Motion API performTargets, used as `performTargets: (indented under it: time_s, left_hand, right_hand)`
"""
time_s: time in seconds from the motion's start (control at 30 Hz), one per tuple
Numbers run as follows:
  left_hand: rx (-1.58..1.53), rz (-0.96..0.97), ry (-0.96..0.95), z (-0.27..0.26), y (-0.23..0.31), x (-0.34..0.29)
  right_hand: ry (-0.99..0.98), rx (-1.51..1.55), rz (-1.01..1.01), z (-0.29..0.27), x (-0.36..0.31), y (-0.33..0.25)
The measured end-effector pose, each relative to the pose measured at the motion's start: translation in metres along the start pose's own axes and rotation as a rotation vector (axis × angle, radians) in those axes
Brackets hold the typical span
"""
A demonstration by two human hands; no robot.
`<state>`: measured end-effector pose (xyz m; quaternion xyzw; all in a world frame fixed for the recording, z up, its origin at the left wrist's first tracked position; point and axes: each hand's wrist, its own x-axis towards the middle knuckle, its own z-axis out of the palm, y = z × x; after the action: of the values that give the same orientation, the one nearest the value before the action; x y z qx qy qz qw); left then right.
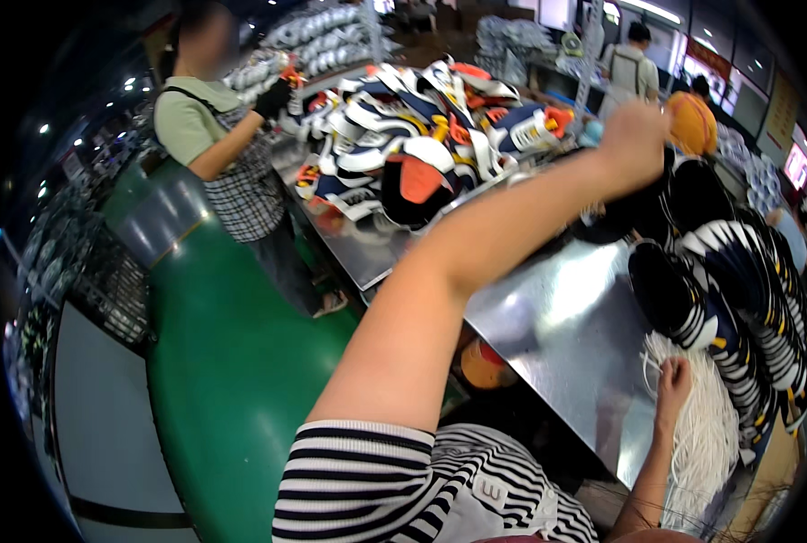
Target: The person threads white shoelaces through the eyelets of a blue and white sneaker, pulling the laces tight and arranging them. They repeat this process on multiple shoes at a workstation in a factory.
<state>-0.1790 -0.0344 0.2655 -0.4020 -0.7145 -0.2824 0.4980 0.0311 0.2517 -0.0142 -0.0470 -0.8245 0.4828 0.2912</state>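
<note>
My left arm stretches across the metal table, and my left hand (637, 145) is raised at its far right, over dark stacked shoe pieces (693, 195). That hand is blurred and its fingers cannot be made out. Lower right, my right hand (674, 387) is closed on white shoelaces (649, 366) at the top of a long, loose bundle of laces (706, 443). Right beside the bundle stand nested rows of navy, white and black shoe uppers (738, 299) with yellow accents.
A large heap of white, navy and orange shoes (376, 136) covers the far part of the metal table (548, 335). Across the green floor (231, 335), a co-worker (231, 136) in a checked apron and dark glove handles a shoe. More people work farther back. An orange container (483, 366) is below the table edge.
</note>
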Motion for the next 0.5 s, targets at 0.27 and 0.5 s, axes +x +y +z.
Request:
performTargets:
  time_s: [0.27, 0.5]
  left_hand:
    - [0.057, 0.365, -0.317, 0.01, 0.133, -0.221]
    - [-0.324, 0.123, -0.452, 0.08, 0.251, -0.327]
  right_hand:
    - [-0.052, 0.881, -0.237, -0.021, 0.039, -0.2]
    - [0.406, -0.213, -0.64, -0.089, -0.007, -0.238]
